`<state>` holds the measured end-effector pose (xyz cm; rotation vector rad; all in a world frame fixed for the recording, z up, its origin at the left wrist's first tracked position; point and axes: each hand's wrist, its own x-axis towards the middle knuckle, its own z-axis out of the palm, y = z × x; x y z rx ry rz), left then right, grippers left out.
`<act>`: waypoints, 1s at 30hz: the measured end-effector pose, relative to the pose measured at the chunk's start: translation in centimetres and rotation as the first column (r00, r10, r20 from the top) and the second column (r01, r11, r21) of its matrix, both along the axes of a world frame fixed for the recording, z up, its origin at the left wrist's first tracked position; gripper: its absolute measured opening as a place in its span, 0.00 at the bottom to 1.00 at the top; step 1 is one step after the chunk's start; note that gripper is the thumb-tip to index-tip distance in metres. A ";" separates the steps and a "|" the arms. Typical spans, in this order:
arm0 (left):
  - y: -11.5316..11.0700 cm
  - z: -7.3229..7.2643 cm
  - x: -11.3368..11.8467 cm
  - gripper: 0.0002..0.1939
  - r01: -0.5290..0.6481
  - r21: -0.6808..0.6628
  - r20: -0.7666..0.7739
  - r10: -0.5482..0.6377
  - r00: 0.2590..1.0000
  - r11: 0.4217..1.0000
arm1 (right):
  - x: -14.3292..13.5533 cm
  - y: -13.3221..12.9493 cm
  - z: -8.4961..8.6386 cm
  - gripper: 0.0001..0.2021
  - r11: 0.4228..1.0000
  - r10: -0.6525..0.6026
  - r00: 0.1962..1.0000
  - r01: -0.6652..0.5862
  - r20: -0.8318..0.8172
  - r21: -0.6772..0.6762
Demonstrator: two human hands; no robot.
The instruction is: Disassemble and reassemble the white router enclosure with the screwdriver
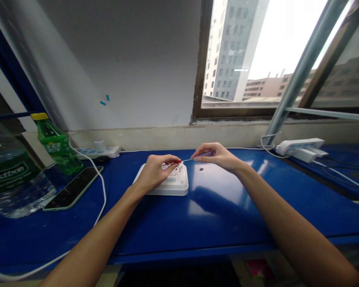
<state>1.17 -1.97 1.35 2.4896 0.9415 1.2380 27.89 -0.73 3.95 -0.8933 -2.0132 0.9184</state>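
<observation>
A white square device (pixel 183 190) with rounded corners lies on the blue table. My left hand (pixel 156 172) is over its top, thumb and fingers pinched on a small red piece (pixel 178 162). In my right hand (pixel 215 156) is a screwdriver (pixel 208 154) with a purplish see-through handle. Its thin shaft points left and its end meets, or nearly meets, the red piece; which of the two I cannot tell. A little cluster of small dark pieces (pixel 201 169), perhaps screws, sits on the table right of the device. My left hand hides part of the device's top.
At left are a large water bottle (pixel 18 179), a green bottle (pixel 58 145), a phone (pixel 74 189) and a white cable (pixel 104 191). A power strip (pixel 112 151) lies behind them, another power strip (pixel 300 145) at right near a metal pole (pixel 299 83). A wall and window stand behind.
</observation>
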 end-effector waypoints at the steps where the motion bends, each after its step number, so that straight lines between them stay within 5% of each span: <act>1: -0.1 0.0 0.1 0.06 0.007 -0.002 -0.001 -0.007 1.000 1.000 | -0.1 0.0 -0.1 0.13 1.000 0.010 1.000 -0.010 0.000 -0.004; 9: -0.4 -0.3 0.4 0.16 0.037 -0.136 0.052 -0.030 0.998 0.990 | -1.3 0.1 -1.1 0.16 0.993 0.091 0.995 -0.093 -0.033 -0.070; 21: -0.5 0.1 0.2 0.19 0.138 -0.301 0.102 -0.112 0.989 0.944 | -3.5 -0.5 -1.8 0.11 0.990 0.137 0.989 -0.135 -0.057 0.032; 25: -0.3 0.0 0.1 0.29 0.040 -0.270 0.130 -0.005 0.991 0.962 | -3.1 0.0 -1.9 0.15 0.990 0.140 0.989 -0.141 -0.042 -0.031; 30: 0.3 0.3 -0.9 0.22 -0.157 -0.168 0.141 0.182 0.973 0.973 | -1.8 0.7 -2.0 0.18 0.985 0.112 0.993 -0.116 -0.031 -0.125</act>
